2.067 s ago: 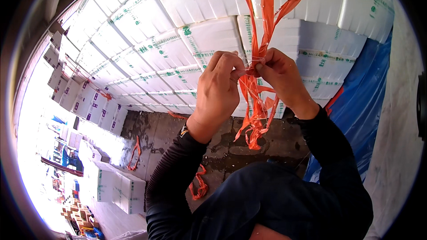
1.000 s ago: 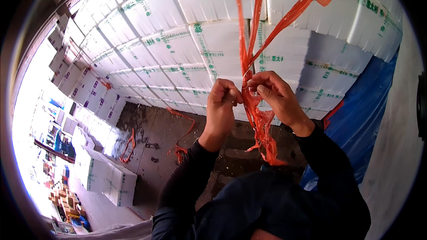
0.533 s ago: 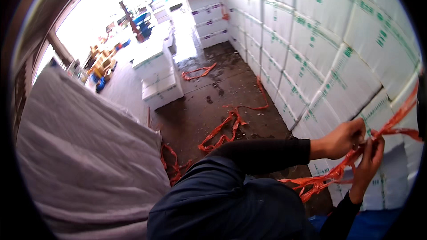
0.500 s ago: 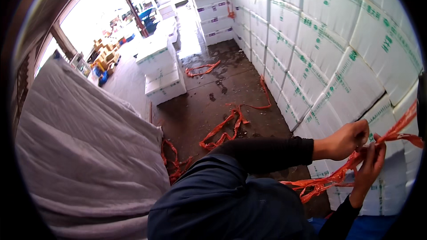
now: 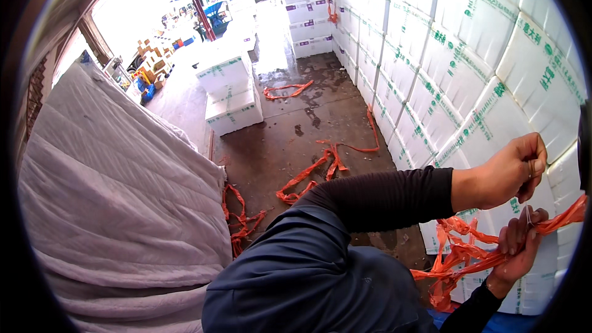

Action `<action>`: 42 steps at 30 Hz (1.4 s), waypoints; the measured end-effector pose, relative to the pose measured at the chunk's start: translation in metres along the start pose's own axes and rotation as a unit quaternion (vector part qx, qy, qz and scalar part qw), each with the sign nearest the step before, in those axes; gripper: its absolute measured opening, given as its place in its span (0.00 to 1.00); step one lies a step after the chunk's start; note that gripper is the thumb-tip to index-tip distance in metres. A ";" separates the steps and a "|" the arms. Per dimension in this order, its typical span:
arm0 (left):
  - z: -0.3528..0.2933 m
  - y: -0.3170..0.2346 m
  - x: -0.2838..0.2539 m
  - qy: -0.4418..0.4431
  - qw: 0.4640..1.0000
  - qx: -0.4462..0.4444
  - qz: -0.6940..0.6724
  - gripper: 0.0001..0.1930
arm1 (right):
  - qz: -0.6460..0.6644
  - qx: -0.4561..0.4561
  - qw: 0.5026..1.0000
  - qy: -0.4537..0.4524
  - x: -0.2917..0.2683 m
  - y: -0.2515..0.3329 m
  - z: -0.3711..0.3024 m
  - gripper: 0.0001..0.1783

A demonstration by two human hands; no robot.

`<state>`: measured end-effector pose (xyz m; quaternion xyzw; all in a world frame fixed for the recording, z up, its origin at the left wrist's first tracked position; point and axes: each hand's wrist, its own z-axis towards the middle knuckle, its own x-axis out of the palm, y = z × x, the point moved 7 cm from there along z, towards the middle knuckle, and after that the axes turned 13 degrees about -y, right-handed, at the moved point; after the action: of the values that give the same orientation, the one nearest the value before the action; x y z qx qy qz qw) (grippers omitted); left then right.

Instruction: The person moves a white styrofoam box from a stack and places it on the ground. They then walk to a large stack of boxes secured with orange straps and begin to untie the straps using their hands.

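Observation:
At the right, my right hand [image 5: 518, 246] is closed around a bunched orange plastic strapping rope [image 5: 459, 259]. Loose, tangled loops of the rope hang to the left of that hand, and a twisted length runs out past its other side. Just above, my left hand [image 5: 509, 169] is closed in a pinch, its black-sleeved arm reaching across from the left. A thin pale strand [image 5: 528, 214] stretches between the two hands, apparently pinched in the left fingers. Both hands are in front of the stacked white foam boxes [image 5: 472, 86].
A grey cloth cover [image 5: 123, 209] drapes over something at the left. More orange rope [image 5: 330, 160] lies on the wet dark floor [image 5: 277, 142]. Two white boxes [image 5: 234, 108] are stacked mid-floor, and another box stack [image 5: 308, 10] stands farther back. Cartons [image 5: 154, 61] lie outside.
My left hand has lifted up and right, away from the rope, with a thin strand now showing between the hands. My right hand is slightly lower, still gripping the rope. The view has shifted slightly.

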<state>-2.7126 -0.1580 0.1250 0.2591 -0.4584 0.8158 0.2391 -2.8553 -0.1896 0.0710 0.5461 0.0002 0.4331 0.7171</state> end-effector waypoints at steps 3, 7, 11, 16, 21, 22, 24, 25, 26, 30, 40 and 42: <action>-0.002 0.001 -0.004 -0.003 0.999 0.012 0.050 0.05 | 0.036 0.007 0.998 0.048 0.002 -0.008 -0.001 0.13; -0.016 0.006 -0.016 -0.011 0.995 0.006 0.103 0.06 | 0.073 0.040 0.996 0.020 -0.002 -0.025 -0.009 0.15; -0.024 0.037 -0.034 -0.042 0.995 -0.026 0.092 0.05 | -0.059 0.031 0.992 -0.104 -0.012 -0.030 -0.014 0.20; -0.033 0.093 -0.065 -0.129 0.986 -0.090 0.053 0.05 | -0.274 -0.055 0.944 -0.176 -0.046 -0.033 -0.016 0.22; -0.031 0.090 -0.085 -0.154 0.986 -0.044 0.045 0.07 | -0.381 -0.197 0.886 -0.175 -0.042 -0.041 -0.011 0.16; -0.024 0.098 -0.082 -0.158 0.985 -0.052 0.037 0.06 | -0.394 -0.248 0.860 -0.209 -0.051 -0.033 -0.013 0.17; -0.015 0.114 -0.073 -0.151 0.987 -0.061 0.012 0.05 | -0.472 -0.330 0.789 -0.213 -0.055 -0.013 -0.023 0.15; -0.014 0.120 -0.071 -0.137 0.989 -0.063 0.014 0.04 | -0.517 -0.362 0.749 -0.202 -0.045 0.001 -0.027 0.11; -0.012 0.124 -0.068 -0.130 0.989 -0.067 0.014 0.04 | -0.519 -0.364 0.745 -0.208 -0.041 0.006 -0.031 0.11; -0.021 0.126 -0.066 -0.114 0.991 -0.038 0.066 0.03 | -0.486 -0.266 0.806 -0.206 -0.039 -0.012 -0.039 0.06; -0.017 0.129 -0.068 -0.090 0.984 0.005 0.152 0.04 | -0.477 -0.213 0.817 -0.243 -0.064 -0.009 -0.022 0.10; -0.016 0.131 -0.070 -0.083 0.982 0.018 0.166 0.03 | -0.418 -0.128 0.869 -0.230 -0.071 -0.024 -0.019 0.12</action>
<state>-2.7452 -0.2157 -0.0085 0.2507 -0.4985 0.8279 0.0566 -2.8942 -0.2197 0.0111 0.4829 0.0081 -0.0491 0.8743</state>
